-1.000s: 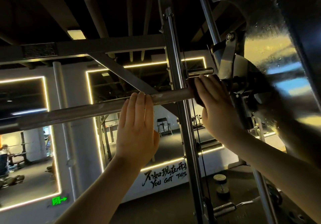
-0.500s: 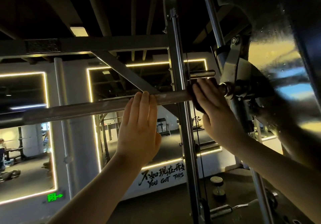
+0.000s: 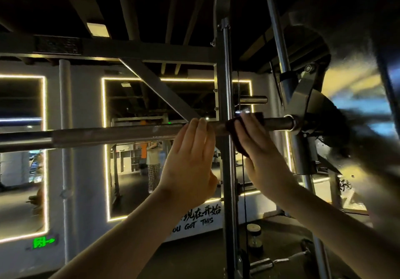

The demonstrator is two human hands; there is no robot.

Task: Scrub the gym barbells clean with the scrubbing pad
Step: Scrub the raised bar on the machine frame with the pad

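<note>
Lettering "GOT THIS" marks wall; left hand grips barbell, right hand wraps scrubbing pad round it.

A dark steel crossbeam runs across the top of the rack, with a diagonal brace sloping down from it toward an upright post. A short chrome peg sticks out to the right of the post. Behind, two mirrors are edged with glowing light strips, and a white pipe stands between them. A person in checked trousers shows in the middle mirror. Low on the wall are a green exit sign and black lettering reading "GOT THIS". A dumbbell stands on the dark floor near a cable handle. A ceiling light hangs above.
</note>
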